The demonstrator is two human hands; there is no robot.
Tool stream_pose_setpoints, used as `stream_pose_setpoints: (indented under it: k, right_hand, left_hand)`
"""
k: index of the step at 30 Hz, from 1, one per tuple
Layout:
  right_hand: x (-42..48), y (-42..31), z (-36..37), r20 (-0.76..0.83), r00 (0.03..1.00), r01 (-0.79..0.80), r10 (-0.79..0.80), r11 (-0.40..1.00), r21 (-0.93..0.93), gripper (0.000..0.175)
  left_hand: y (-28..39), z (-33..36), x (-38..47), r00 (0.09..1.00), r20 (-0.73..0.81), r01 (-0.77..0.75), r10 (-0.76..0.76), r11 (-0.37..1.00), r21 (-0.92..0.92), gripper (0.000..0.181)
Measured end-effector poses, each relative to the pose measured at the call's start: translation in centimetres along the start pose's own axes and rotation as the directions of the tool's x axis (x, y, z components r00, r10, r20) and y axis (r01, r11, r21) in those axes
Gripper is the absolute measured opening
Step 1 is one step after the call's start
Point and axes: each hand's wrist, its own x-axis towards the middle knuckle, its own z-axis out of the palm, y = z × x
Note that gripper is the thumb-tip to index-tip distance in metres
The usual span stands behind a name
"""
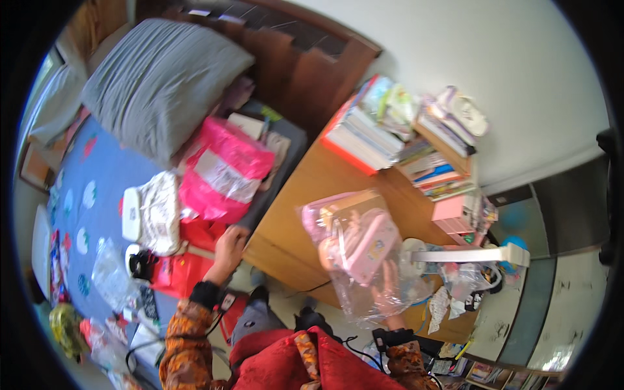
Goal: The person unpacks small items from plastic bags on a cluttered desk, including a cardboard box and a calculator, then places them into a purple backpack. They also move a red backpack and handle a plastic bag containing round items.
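My left hand [229, 252] is by the bed edge, beside a red bag [178, 273], its fingers bent and nothing visible in them. On the right, a clear plastic bag [348, 304] lies over my right hand [388, 285], which shows blurred through the film and seems to hold it from beneath or inside. Within that bag are a pink case [375, 246] with a small printed picture and a brown cardboard piece [353, 204]. Beyond my left hand lie a bright pink plastic mailer [226, 168] with a white label and a white patterned pouch [158, 212].
A wooden desk [287, 214] bears stacked books [363, 139], a pink box [453, 217] and a white lamp arm [468, 256] right of my hand. The bed [105, 165] holds a grey pillow [165, 87] and loose plastic bags [114, 275]. Black cables trail from both wrists.
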Motion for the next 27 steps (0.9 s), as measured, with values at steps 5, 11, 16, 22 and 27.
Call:
stream_pose_setpoints:
  k: [5, 11, 16, 22, 27]
  right_hand:
    - [-2.7, 1.4, 0.5, 0.028, 0.99, -0.143, 0.14, 0.962, 0.231, 0.073]
    - [-5.7, 3.0, 0.4, -0.028, 0.917, -0.34, 0.398, 0.816, 0.468, 0.053]
    - [-7.7, 5.3, 0.5, -0.041, 0.881, -0.381, 0.472, 0.757, 0.531, 0.044]
    - [-9.0, 8.8, 1.6, -0.025, 0.891, -0.367, 0.453, 0.752, 0.548, 0.027]
    - [-9.4, 12.8, 2.6, 0.063, 0.919, -0.356, 0.388, 0.752, 0.555, 0.023]
  left_hand:
    - [0.2, -0.3, 5.1, 0.995, -0.017, -0.098, 0.102, 0.979, 0.176, 0.043]
    - [2.0, 0.0, 14.6, 0.964, -0.069, -0.163, 0.258, 0.773, 0.613, 0.08]
    - [-0.4, -0.1, 19.3, 0.999, 0.016, -0.034, 0.032, 0.697, 0.716, 0.103]
    - [-9.5, 1.0, 10.4, 0.978, 0.025, 0.097, -0.207, 0.559, 0.824, 0.042]
    - [-13.9, -3.8, 0.8, 0.996, -0.049, 0.085, -0.078, 0.565, 0.821, 0.034]
